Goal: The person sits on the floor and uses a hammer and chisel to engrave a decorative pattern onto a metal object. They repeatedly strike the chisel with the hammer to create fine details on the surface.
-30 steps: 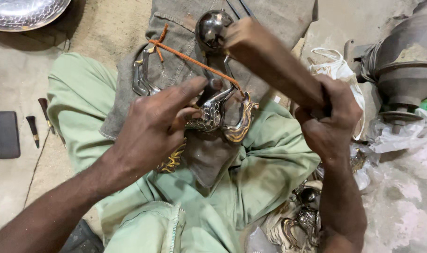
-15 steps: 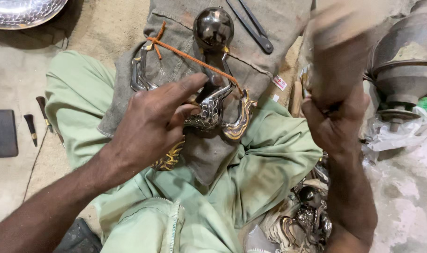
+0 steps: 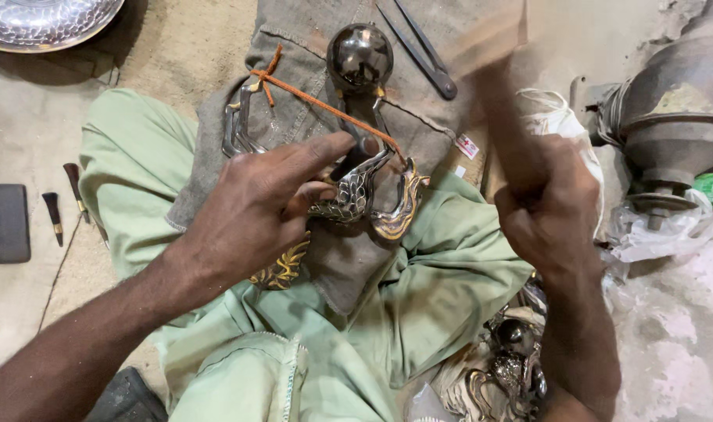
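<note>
The left hand [image 3: 255, 203] is pinching the scaled metal piece [image 3: 356, 191] at centre frame; the right hand [image 3: 548, 203] is gripping what is probably a wooden mallet [image 3: 497, 86], blurred; steady pinning matters.

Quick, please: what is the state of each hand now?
Left hand: fingers closed on the scaled metal piece.
Right hand: closed around a blurred wooden handle.

Your left hand [image 3: 255, 207] pins the scaled metal ornament [image 3: 355, 191] on the grey cloth [image 3: 309, 59]; your right hand [image 3: 548, 203] grips a blurred wooden mallet [image 3: 489, 55] above.
</note>
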Demonstrator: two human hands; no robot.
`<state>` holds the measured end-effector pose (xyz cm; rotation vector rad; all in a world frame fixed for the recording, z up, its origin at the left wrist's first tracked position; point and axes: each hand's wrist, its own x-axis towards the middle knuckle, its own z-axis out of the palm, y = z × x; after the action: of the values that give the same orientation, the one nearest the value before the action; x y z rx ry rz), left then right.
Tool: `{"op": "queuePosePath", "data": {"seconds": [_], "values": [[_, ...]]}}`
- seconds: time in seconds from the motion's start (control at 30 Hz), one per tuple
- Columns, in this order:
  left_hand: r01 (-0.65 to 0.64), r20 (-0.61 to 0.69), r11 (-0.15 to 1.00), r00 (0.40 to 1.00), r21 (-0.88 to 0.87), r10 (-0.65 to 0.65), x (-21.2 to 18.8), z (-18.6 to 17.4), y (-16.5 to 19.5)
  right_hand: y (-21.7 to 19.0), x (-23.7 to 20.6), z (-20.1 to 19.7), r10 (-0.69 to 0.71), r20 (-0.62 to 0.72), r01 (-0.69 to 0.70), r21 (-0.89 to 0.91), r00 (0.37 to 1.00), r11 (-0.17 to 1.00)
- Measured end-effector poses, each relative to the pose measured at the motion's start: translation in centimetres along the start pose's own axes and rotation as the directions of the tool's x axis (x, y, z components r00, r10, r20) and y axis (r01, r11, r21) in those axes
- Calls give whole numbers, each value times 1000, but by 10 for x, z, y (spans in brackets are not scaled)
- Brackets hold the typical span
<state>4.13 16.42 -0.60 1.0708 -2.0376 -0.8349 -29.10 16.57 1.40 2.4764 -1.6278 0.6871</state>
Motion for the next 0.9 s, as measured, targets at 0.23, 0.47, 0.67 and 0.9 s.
{"op": "queuePosePath", "data": {"seconds": [0.23,0.47,0.67,0.9], "values": [[20,45,1000,999,4,-20,4,-2,-2,5,-8,-1,-76,57,82,-124,995,989],[35,93,999,995,7,-35,9,-5,-1,17,-20,4,105,27,-107,122,994,987],[-12,110,998,994,-65,19,14,-9,-5,9,-16,-1,197,33,-200,109,980,974],[65,211,997,976,-51,-53,19,-12,-9,14,-20,8,97,-12,-96,32,995,995]]}}
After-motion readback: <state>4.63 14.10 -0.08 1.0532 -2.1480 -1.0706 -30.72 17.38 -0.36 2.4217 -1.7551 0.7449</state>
